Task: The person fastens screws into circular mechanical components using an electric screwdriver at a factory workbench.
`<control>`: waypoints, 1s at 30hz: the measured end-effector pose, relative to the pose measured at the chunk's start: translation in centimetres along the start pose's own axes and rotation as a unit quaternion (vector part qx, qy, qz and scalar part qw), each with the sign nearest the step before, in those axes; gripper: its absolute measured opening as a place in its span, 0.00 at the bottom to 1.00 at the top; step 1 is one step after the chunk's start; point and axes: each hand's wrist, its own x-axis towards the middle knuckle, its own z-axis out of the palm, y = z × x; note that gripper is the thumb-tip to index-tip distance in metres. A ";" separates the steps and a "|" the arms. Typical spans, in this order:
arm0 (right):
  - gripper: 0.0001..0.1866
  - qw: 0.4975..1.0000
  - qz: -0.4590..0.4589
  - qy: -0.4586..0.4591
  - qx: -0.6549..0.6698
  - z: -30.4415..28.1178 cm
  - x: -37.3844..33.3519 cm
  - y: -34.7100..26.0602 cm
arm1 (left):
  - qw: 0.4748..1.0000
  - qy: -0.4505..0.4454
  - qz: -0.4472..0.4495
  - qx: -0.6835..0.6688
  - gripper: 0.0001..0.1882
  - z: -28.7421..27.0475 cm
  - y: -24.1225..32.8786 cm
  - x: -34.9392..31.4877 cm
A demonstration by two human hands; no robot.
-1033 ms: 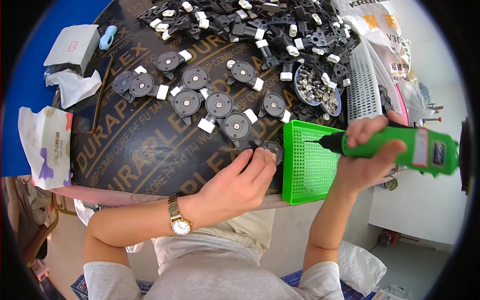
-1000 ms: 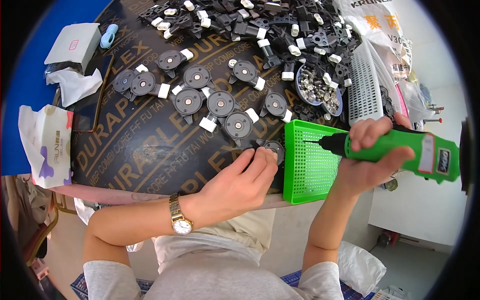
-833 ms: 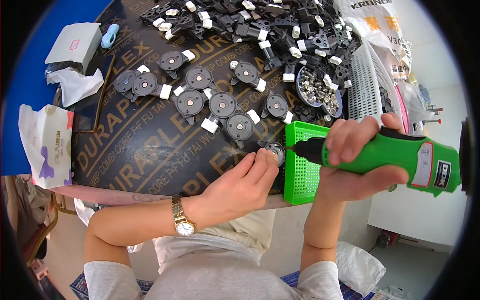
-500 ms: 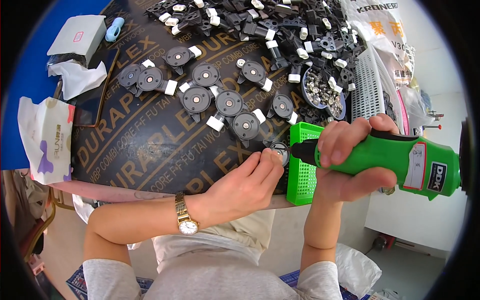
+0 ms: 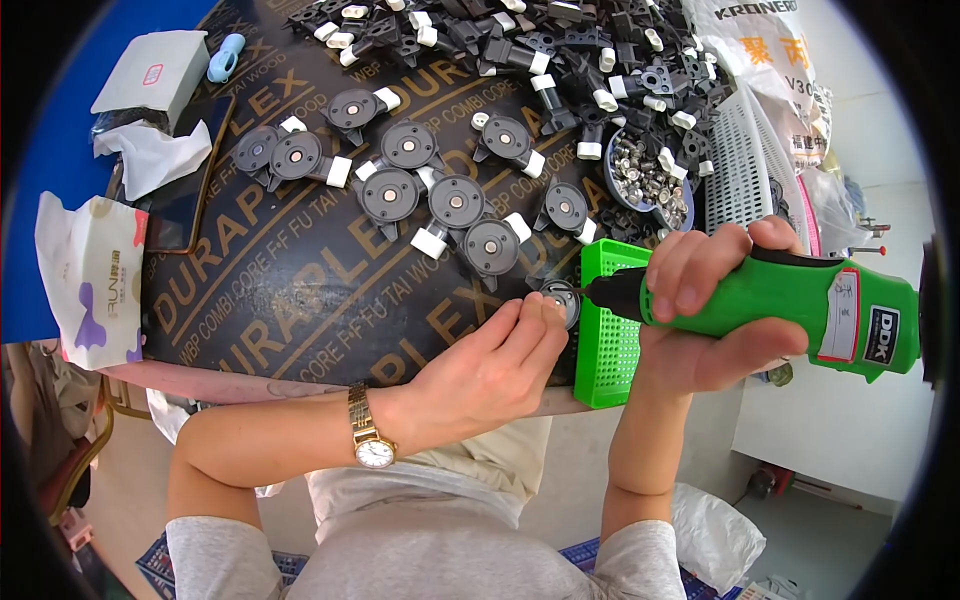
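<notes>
My left hand (image 5: pixel 485 365) pinches a round dark disc part (image 5: pixel 564 299) at its edge, beside the tray; the fingers hide much of the part. Gripped in my right hand (image 5: pixel 700 352) is a green electric screwdriver (image 5: pixel 790 292) with a black nose, lying nearly level. Its thin bit points left at the disc's face; whether it touches cannot be made out. Beneath the tool's nose sits a green perforated tray (image 5: pixel 606 385). Several round black caster-like parts with white sleeves, such as one caster-like part (image 5: pixel 490 247), lie left of and beyond the disc.
A heap of black brackets with white sleeves (image 5: pixel 560 60) covers the far side. Near it stand a bowl of small metal pieces (image 5: pixel 648 185) and a white perforated basket (image 5: pixel 735 170). At left are a phone (image 5: pixel 185 215), a tissue pack (image 5: pixel 95 285) and a white box (image 5: pixel 150 75).
The screwdriver has shifted slightly to the right, and its thin bit now shows between nose and disc. My left hand stays almost in place, still pinching the disc.
</notes>
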 end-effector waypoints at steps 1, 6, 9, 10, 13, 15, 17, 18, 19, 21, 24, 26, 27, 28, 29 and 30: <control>0.35 1.000 0.000 0.001 -0.003 -0.1 0.0 -0.1 | 1.000 0.001 0.002 -0.002 0.20 0.0 0.1 0.1; 0.35 1.000 0.009 0.004 -0.013 0.0 -0.2 0.0 | 1.000 0.001 -0.003 -0.004 0.20 0.0 0.0 -0.1; 0.35 1.000 0.005 0.001 -0.007 0.1 -0.2 0.0 | 1.000 0.006 -0.005 -0.016 0.20 0.0 0.0 -0.1; 0.35 1.000 0.005 0.001 -0.007 0.1 -0.2 0.0 | 1.000 0.006 -0.005 -0.017 0.20 0.0 0.0 -0.1; 0.36 1.000 0.006 -0.019 0.002 0.1 -0.1 0.0 | 1.000 0.006 -0.006 -0.015 0.20 -0.1 0.0 -0.1; 0.36 0.999 -0.001 -0.038 -0.011 0.3 0.0 0.0 | 1.000 0.003 -0.002 -0.021 0.20 -0.2 0.0 -0.1; 0.37 0.999 0.002 -0.044 -0.027 0.6 0.0 0.0 | 1.000 0.007 -0.003 -0.020 0.20 0.0 0.0 -0.1; 0.37 0.998 0.005 -0.050 -0.040 0.7 0.1 0.0 | 1.000 0.009 -0.004 -0.017 0.19 0.1 0.0 -0.1; 0.37 0.998 0.006 -0.050 -0.039 0.9 0.1 0.1 | 1.000 0.008 -0.005 -0.017 0.19 0.1 -0.1 -0.1; 0.37 0.996 0.014 -0.039 -0.074 1.3 0.1 0.0 | 1.000 0.014 -0.001 -0.012 0.19 0.1 -0.1 -0.1; 0.36 0.986 0.062 0.020 -0.156 2.9 0.2 -0.5 | 1.000 0.016 -0.005 -0.010 0.19 0.1 0.0 -0.1; 0.33 0.978 0.066 0.014 -0.199 3.7 0.4 -0.4 | 1.000 0.019 -0.004 -0.007 0.20 0.3 0.2 -0.1; 0.29 0.983 0.049 0.009 -0.177 3.8 0.2 -0.1 | 1.000 0.020 -0.006 -0.001 0.20 0.3 0.2 -0.2; 0.29 0.983 0.049 0.007 -0.176 3.8 0.1 -0.1 | 1.000 0.021 -0.008 0.000 0.20 0.3 0.2 -0.2; 0.28 0.977 0.044 -0.002 -0.208 3.9 0.0 0.0 | 1.000 0.017 -0.006 -0.001 0.20 0.2 0.1 -0.2; 0.26 0.970 0.039 -0.010 -0.240 3.9 -0.1 0.0 | 1.000 0.013 -0.004 -0.003 0.20 0.0 0.1 -0.2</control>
